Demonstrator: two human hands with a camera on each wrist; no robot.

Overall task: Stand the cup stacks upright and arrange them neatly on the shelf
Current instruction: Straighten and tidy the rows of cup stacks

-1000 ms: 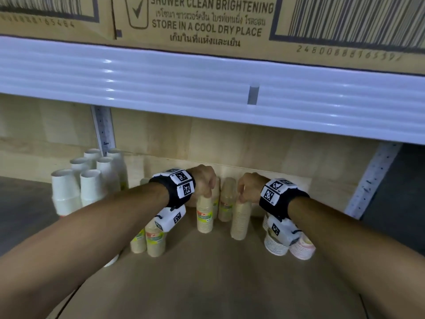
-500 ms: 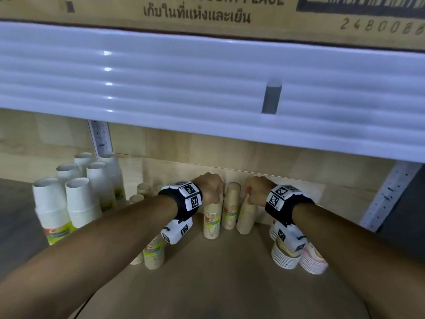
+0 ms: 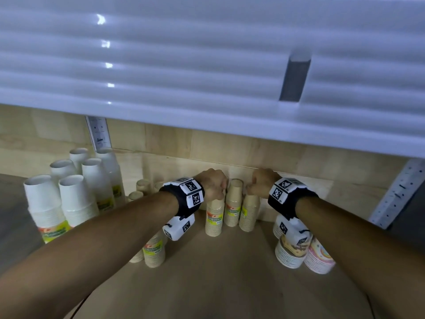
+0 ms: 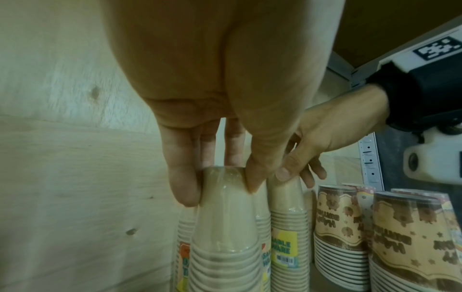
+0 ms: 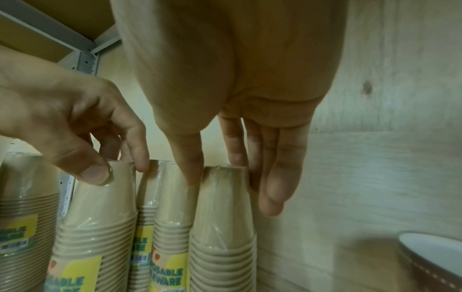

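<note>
Three wrapped kraft paper cup stacks stand upright, bottoms up, at the back of the wooden shelf [image 3: 218,284]. My left hand [image 3: 215,187] pinches the top of the left kraft stack [image 3: 215,217] between thumb and fingers [image 4: 185,189]. My right hand [image 3: 261,184] pinches the top of the right kraft stack [image 3: 249,212] the same way. The middle kraft stack [image 3: 234,203] stands between them, untouched. The left wrist view shows my left hand [image 4: 220,177] on its stack [image 4: 225,227]. The right wrist view shows my right hand [image 5: 222,171] on its stack [image 5: 222,217].
Tall white cup stacks [image 3: 69,203] stand at the left, more kraft stacks [image 3: 154,252] at the front left. Printed cup stacks [image 3: 292,252] sit under my right wrist. The wooden back wall [image 3: 184,146] is right behind. A white upper shelf edge [image 3: 207,65] hangs overhead.
Both hands have carried their kraft stacks back toward the wall, so that they now flank the middle stack. The head camera has dropped and come nearer.
</note>
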